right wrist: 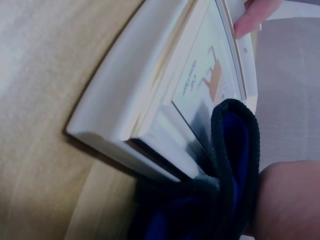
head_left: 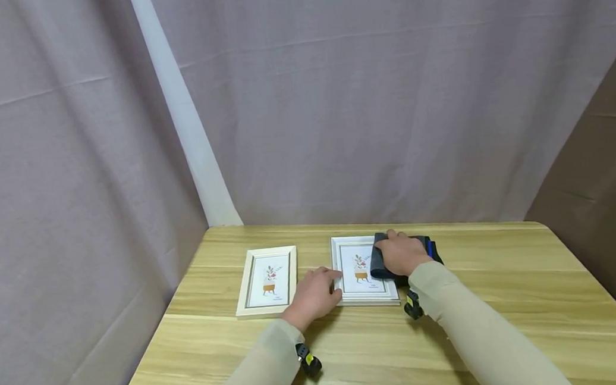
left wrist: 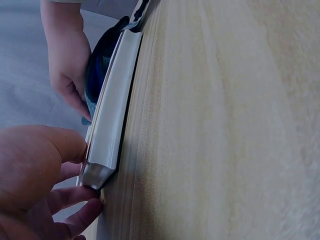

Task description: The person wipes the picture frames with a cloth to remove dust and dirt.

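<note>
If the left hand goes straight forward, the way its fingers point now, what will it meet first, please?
The white picture frame, most likely: the left hand touches its left edge. Whether it would push it or slide over is hard to judge.

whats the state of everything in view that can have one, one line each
white picture frame: lying face up, partly covered at its right side
cream picture frame: lying face up
dark cloth: folded over, blue showing inside
left hand: holding the white picture frame's left side
right hand: gripping the dark cloth
grey curtain: hanging behind the table
</note>
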The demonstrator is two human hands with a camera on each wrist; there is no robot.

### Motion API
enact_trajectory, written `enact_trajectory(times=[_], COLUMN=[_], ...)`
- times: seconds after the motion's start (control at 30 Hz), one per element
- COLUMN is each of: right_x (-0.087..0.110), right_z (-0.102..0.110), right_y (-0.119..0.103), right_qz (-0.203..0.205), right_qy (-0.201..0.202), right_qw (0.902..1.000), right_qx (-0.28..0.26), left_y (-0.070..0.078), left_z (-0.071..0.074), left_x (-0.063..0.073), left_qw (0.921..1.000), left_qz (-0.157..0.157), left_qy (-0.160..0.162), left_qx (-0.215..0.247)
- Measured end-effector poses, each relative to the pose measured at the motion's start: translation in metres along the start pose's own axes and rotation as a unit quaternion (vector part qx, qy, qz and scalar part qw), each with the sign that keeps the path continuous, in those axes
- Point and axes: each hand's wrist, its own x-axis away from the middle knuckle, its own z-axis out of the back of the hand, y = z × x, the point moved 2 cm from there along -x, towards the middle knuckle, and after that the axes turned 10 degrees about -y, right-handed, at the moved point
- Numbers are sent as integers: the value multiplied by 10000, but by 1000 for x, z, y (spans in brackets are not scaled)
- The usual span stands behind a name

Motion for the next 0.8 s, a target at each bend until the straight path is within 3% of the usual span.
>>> enact_trajectory(times=[0.4, 0.8], right_x=[-7, -11], right_z=[-2, -4], right_y=[9, 11], right_qz=[-154, 37], right_qy=[50, 305], right_qw=[9997, 9983], right_qx=[-191, -500], left_y=[3, 3], left_z=[-2, -2], left_x=[3, 4], left_qw=[9999, 9999], left_qz=[-65, -45], left_qy=[70, 84], left_qx=[-77, -42])
